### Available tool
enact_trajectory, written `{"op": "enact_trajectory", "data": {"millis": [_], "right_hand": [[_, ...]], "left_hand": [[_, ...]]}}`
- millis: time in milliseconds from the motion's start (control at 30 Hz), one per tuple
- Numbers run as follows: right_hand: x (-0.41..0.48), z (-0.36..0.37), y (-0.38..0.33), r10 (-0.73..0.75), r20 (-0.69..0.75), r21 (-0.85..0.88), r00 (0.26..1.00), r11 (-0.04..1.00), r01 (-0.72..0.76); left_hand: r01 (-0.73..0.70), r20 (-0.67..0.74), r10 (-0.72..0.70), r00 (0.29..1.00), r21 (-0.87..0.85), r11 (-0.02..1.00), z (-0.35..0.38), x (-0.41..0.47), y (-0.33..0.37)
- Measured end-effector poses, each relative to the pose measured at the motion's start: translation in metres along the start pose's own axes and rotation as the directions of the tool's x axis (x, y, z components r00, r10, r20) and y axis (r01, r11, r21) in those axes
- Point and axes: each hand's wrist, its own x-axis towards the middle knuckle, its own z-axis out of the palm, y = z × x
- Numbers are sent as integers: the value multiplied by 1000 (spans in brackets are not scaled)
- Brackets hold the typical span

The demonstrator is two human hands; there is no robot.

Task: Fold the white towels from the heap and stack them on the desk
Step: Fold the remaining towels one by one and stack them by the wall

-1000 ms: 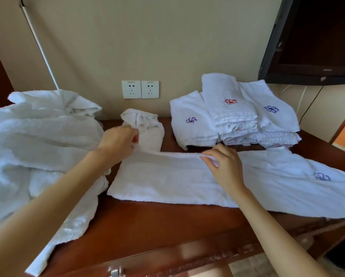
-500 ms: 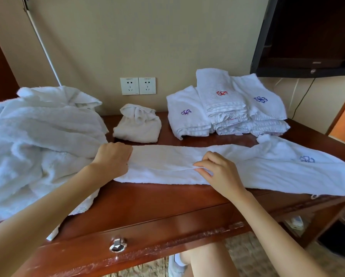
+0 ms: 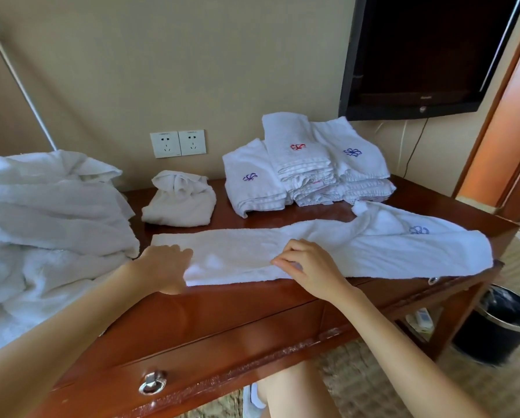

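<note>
A long white towel with a blue emblem lies folded lengthwise across the brown desk. My left hand grips its left end at the near edge. My right hand pinches the folded near edge at the towel's middle. A stack of folded white towels with red and blue emblems stands at the back of the desk. The heap of unfolded white towels fills the desk's left side.
A small bunched white cloth sits behind the towel near two wall sockets. A dark TV hangs at upper right. A black bin stands on the floor at right. The drawer has a metal pull.
Both hands pulled the towel's far edge toward the near edge, folding it into a narrower strip. The hands now rest at the front edge. The view has tilted down.
</note>
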Motion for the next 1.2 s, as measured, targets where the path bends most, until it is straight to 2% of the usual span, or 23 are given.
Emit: {"op": "enact_trajectory", "data": {"millis": [167, 300, 433, 567, 633, 700, 733, 833, 867, 900, 967, 1000, 1133, 1200], "right_hand": [[-13, -26, 45, 152, -68, -71, 986, 985, -157], [-20, -49, 87, 252, -116, -138, 961, 954, -267], [-31, -68, 123, 316, -131, -193, 940, 922, -337], [-53, -94, 155, 396, -154, -209, 905, 883, -421], [-68, -116, 175, 472, -274, -247, 838, 808, -535], [-83, -141, 194, 536, -456, -254, 710, 686, -681], [-90, -154, 201, 594, -502, -242, 628, 601, -762], [-109, -182, 223, 813, -431, -253, 392, 308, -917], [-115, -189, 228, 857, -391, -247, 336, 254, -935], [-120, -193, 233, 884, -352, -211, 307, 244, -946], [-128, -197, 238, 915, -269, -15, 300, 307, -952], [-130, -197, 240, 910, -259, 78, 325, 355, -932], [-129, -196, 243, 777, -399, 155, 487, 581, -799], [-126, -195, 248, 729, -407, 201, 550, 659, -725]], "left_hand": [[-209, -135, 185, 973, -193, 959, -29, 33, 52], [-333, -215, 270, 938, -353, 875, -50, 70, 108], [-353, -299, 228, 927, -485, 800, -68, 107, 152], [-332, -305, 180, 935, -581, 743, -90, 142, 190], [-315, -285, 174, 943, -585, 748, -98, 160, 209], [-291, -240, 178, 954, -612, 735, -105, 179, 226], [-284, -221, 184, 958, -630, 723, -108, 189, 234], [-218, -145, 163, 976, -684, 696, -121, 212, 253], [-188, -126, 140, 982, -702, 687, -125, 219, 258], [-134, -88, 102, 991, -721, 680, -127, 227, 263], [-46, -23, 42, 999, -752, 658, -132, 238, 273], [-29, -13, 31, 999, -788, 616, -134, 242, 278], [15, 33, 43, 999, -930, 367, -144, 249, 298], [36, 54, 75, 996, -973, 228, -152, 249, 306]]}}
